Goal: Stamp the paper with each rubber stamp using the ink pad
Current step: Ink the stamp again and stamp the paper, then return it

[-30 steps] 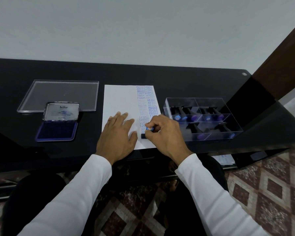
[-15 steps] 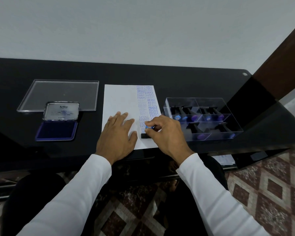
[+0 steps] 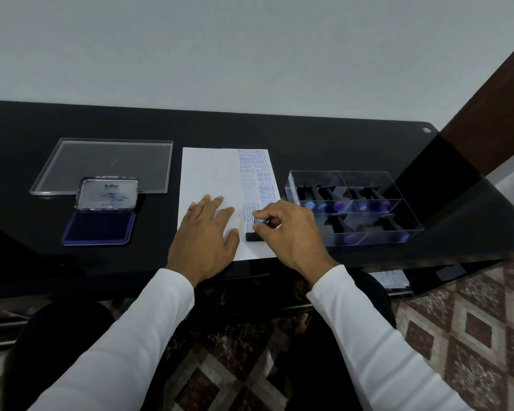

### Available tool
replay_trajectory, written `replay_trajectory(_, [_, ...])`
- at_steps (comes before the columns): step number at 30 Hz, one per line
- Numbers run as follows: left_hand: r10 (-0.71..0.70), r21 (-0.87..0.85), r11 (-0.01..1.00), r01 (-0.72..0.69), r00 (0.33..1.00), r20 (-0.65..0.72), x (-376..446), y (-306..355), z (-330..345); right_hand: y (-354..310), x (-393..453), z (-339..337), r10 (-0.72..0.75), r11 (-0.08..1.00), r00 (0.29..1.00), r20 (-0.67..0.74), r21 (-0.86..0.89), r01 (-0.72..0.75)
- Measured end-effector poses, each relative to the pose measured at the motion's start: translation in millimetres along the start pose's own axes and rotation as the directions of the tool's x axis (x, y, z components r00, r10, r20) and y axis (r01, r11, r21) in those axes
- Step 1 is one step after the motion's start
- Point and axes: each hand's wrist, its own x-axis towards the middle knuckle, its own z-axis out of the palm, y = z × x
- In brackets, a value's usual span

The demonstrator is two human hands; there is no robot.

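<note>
A white paper lies on the black table, its right half filled with columns of blue stamped words. My left hand rests flat on the paper's lower part, fingers straight. My right hand pinches a black rubber stamp with a blue knob, its base down on the paper near the lower right corner. The open ink pad with its blue pad and raised lid sits at the left. A clear box at the right holds several more stamps in compartments.
A clear acrylic lid lies flat behind the ink pad. The black glass table ends at a front edge just below my wrists. A brown wooden panel rises at the right. Patterned floor tiles show below.
The stamp has shifted slightly with my right hand on the paper's lower right; my left hand stays flat in the same place.
</note>
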Motion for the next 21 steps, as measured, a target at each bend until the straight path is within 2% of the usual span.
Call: replay_trajectory(21, [0.002, -0.002, 1.0, -0.002, 1.0, -0.004, 0.1, 0.4, -0.5, -0.8, 1.1, 2.0, 0.013, 1.0, 1.0, 0.027, -0.004, -0.013])
